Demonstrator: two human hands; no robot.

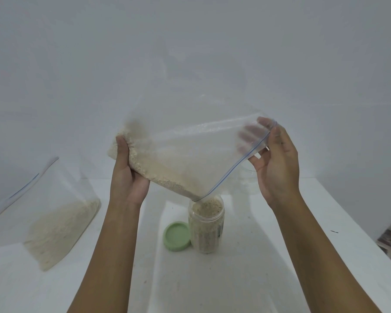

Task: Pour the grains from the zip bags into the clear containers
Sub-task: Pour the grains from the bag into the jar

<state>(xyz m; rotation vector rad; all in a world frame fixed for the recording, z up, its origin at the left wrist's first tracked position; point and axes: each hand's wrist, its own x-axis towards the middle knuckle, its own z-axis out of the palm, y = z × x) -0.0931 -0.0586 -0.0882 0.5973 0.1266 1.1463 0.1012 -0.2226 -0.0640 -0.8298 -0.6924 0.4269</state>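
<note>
- The left hand (129, 170) is raised palm-up, its fingers curled round the closed, grain-filled bottom corner of the zip bag (190, 152) and gripping it.
- The right hand (278, 163) is held higher and pinches the bag's top corner. The thumb lies on the near side and the fingers (246, 136) are spread behind the plastic.
- The bag hangs in the air between both hands. Its long axis slopes down from the left hand, and its blue zip strip (235, 168) runs diagonally.
- The lowest open corner points down into the mouth of the jar (204, 231).
- The grains (158, 163) are heaped along the bag's lower edge.
- The jar stands upright on the white table (269, 245), nearly full. A dark mark on its side is too blurred to read.
- A green lid (177, 236) lies just beside the jar, on its left.
- A second bag (52, 213) with grains stands at the far left.
</note>
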